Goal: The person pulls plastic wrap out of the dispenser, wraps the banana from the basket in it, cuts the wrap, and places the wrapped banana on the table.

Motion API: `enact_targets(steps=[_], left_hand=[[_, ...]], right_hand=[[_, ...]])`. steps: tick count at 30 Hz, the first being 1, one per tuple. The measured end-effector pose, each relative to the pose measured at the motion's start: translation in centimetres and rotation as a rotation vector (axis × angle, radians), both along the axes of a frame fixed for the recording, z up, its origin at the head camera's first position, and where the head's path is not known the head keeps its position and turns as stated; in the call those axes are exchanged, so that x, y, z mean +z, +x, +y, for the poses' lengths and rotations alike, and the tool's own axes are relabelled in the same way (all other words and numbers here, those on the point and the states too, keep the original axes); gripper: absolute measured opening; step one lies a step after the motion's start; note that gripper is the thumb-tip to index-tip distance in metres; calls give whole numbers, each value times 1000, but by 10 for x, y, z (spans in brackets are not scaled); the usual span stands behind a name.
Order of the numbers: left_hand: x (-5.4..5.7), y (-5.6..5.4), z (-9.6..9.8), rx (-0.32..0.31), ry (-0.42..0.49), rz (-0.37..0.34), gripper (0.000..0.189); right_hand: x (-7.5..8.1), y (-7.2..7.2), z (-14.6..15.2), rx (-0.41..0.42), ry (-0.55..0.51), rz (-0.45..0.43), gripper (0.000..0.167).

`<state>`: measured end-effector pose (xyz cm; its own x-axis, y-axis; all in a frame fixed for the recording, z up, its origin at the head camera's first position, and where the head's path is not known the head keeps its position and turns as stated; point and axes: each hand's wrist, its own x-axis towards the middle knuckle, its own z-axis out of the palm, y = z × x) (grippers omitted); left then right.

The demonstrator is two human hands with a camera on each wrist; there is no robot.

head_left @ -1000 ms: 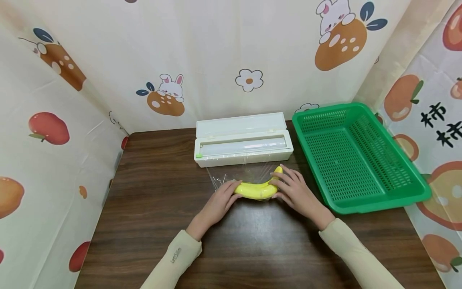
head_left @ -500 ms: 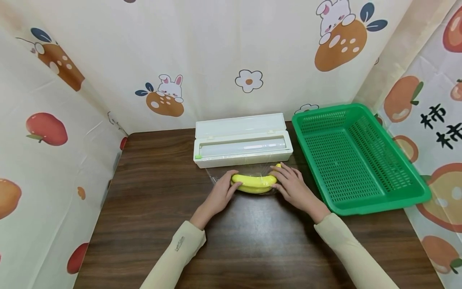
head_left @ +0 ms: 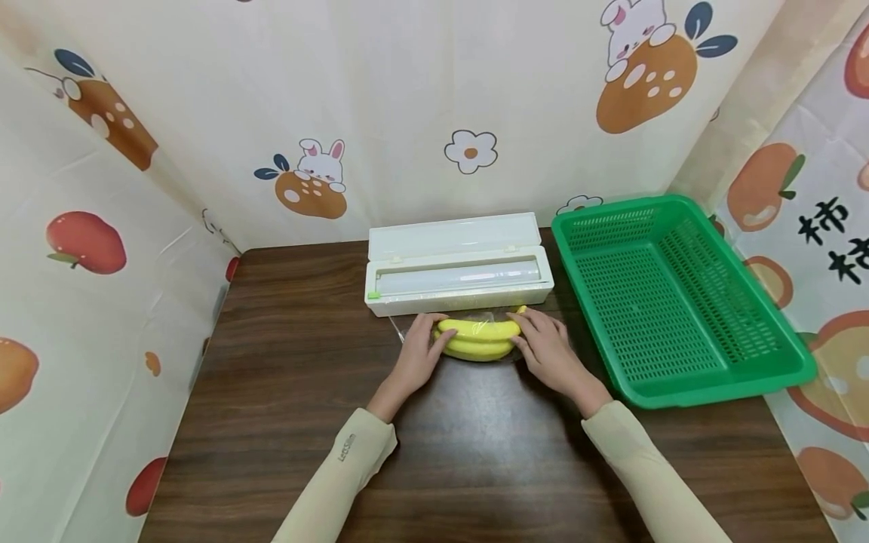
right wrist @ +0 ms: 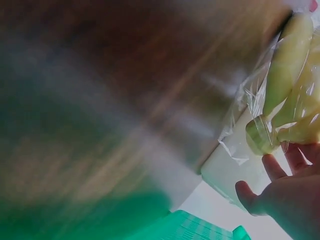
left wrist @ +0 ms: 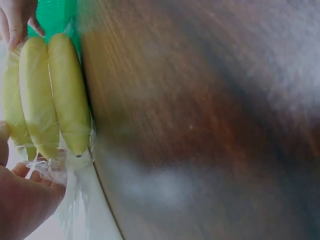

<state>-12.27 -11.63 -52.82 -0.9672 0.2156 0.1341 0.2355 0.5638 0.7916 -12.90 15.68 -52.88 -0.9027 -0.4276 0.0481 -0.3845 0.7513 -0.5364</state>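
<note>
A bunch of yellow bananas (head_left: 477,341) lies just in front of the cling film box, wrapped in clear cling film (right wrist: 252,95). My left hand (head_left: 417,360) holds its left end, thumb on the near side and fingers over the far side. At the stem end, my right hand (head_left: 548,353) grips the bunch with its fingers over the top. In the left wrist view, film is bunched up by the left fingers (left wrist: 30,172), and three bananas show side by side under it. Film also stretches back toward the white cling film box (head_left: 465,303).
The box's lid (head_left: 453,235) stands raised at the back, with the film roll (head_left: 458,277) inside and a green slider (head_left: 373,295) at its left. A green plastic basket (head_left: 720,388) stands on the right of the wooden table (head_left: 285,339). Printed curtains (head_left: 407,90) enclose the table.
Both hands have rolled the bunch away from me, toward the box. The bananas have turned over in the film, and the stretch of film before the box has shortened.
</note>
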Motion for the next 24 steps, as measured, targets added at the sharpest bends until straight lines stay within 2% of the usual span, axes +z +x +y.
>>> enact_targets(steps=[7,17,24], left_hand=[[-2,-1,6,66,60,0,38],[-2,-2,9,137,73,-2,36],[-3,6,11,171,59,69,42]], right_hand=[[-5,4,-1,-58,-59,-65,47],[-5,1,-5,-66,-65,-64,44],[-2,6,-3,-47,-126,22,45]])
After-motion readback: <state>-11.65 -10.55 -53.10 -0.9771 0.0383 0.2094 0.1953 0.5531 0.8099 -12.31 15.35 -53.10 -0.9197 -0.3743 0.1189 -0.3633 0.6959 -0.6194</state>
